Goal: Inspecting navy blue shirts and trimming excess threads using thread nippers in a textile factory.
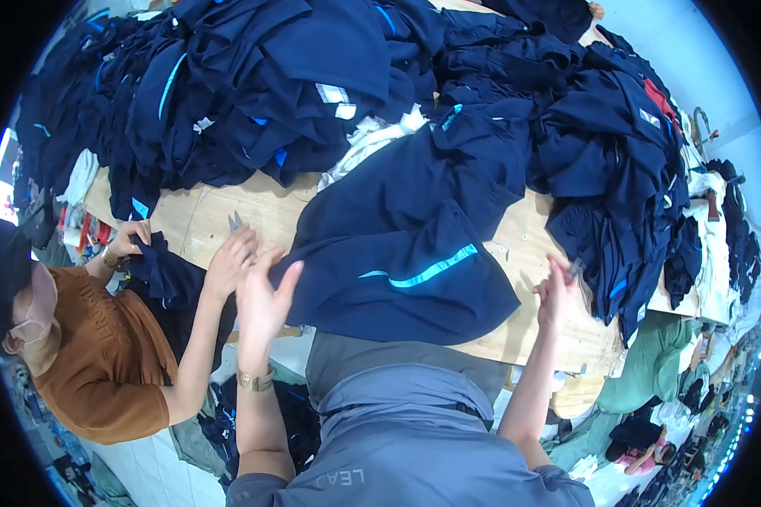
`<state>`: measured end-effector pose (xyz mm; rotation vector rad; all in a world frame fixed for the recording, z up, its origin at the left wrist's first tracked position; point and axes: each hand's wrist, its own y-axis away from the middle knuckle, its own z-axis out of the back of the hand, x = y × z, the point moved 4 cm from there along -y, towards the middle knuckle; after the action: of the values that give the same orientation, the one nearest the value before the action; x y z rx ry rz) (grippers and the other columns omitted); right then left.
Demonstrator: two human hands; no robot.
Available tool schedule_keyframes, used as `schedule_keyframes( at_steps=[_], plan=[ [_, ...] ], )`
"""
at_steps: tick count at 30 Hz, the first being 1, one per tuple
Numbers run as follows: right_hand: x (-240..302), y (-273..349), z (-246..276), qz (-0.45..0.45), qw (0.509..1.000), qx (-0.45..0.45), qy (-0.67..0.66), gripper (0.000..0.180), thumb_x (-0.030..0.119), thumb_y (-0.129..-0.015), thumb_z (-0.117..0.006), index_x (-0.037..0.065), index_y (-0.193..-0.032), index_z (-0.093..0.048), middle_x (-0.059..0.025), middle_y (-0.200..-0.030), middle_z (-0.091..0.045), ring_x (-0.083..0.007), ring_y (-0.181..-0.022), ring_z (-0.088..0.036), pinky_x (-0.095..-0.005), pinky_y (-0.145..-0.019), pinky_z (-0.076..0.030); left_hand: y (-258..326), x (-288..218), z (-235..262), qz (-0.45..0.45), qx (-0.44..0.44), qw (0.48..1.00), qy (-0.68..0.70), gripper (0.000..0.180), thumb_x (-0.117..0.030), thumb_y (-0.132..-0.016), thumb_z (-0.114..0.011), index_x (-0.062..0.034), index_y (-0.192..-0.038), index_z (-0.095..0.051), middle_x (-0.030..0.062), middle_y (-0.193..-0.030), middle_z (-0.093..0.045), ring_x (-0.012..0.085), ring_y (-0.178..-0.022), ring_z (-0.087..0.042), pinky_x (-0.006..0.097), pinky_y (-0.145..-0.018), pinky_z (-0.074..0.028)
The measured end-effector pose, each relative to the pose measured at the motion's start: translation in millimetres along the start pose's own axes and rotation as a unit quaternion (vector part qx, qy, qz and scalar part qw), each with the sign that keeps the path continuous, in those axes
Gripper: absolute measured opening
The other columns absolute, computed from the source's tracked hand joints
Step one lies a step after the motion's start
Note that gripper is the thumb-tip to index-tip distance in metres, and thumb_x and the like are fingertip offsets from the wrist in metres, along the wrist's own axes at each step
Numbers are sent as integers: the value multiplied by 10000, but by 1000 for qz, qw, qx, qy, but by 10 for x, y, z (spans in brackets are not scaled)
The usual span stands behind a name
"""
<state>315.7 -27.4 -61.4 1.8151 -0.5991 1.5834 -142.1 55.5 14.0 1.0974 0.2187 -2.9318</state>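
Observation:
A navy garment (380, 228) with a light-blue stripe (435, 266) lies spread on the wooden table in front of me. My left hand (264, 296) is raised at its left edge, thumb spread from the fingers, with nothing seen in it. Whether it touches the cloth I cannot tell. Off the garment's right side, my right hand (553, 294) is held over bare wood with its fingers drawn together. A small greyish thing shows by those fingertips, too blurred to name. Close to my left hand is a co-worker's hand (231, 260) with small pointed snips (234, 222).
Heaped navy garments (262, 76) cover the table's far left, and another pile (609, 160) stands at the right. White cloth (372, 144) lies between the heaps. A co-worker in a brown shirt (110, 355) works at my left, holding dark cloth (162, 269). Green fabric (651, 363) hangs at the right.

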Motion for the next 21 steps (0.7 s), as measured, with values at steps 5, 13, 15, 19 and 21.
schedule_keyframes(
  at_steps=[5, 13, 15, 19, 21],
  plan=[
    [-284, 34, -325, -2, 941, 73, 331, 334, 245, -792, -650, 17, -1031, -607, 17, -601, -509, -63, -508, -456, -214, -456, -383, -116, -616, -377, -69, 76, 992, 74, 297, -212, -769, -663, -25, -995, -613, 140, -922, -644, 258, -865, -619, 320, -745, -477],
    [-574, 67, -486, 51, 946, 92, 306, 182, 117, -752, -666, 0, -880, -612, -29, -636, -589, -75, -548, -494, -223, -530, -410, 88, -958, -1483, -16, 262, 918, 298, 188, -136, -802, -637, -3, -931, -606, 95, -817, -648, 141, -730, -642, 256, -603, -516],
    [-577, 46, -531, 41, 944, 94, 313, 174, 114, -749, -667, 1, -870, -612, -22, -618, -578, -78, -544, -493, -223, -528, -408, 151, -1042, -1827, 31, 311, 881, 356, 180, -112, -812, -613, 6, -945, -585, 110, -790, -644, 160, -687, -651, 264, -545, -523],
    [-344, 182, -651, -69, 971, 153, 170, 123, 140, -828, -602, 39, -896, -582, 27, -548, -487, -60, -410, -403, -229, -392, -327, 149, -1268, -2159, -65, 322, 889, 320, 218, -65, -812, -583, -41, -1027, -559, 107, -729, -604, 189, -604, -623, 294, -513, -499],
    [-194, 293, -743, -156, 969, 192, -3, 95, 164, -874, -551, 80, -915, -537, 60, -487, -370, -52, -344, -291, -232, -360, -282, 117, -1324, -2206, -157, 307, 902, 259, 232, -62, -796, -595, -49, -1025, -561, 115, -719, -594, 212, -606, -615, 313, -536, -488]
  ],
)
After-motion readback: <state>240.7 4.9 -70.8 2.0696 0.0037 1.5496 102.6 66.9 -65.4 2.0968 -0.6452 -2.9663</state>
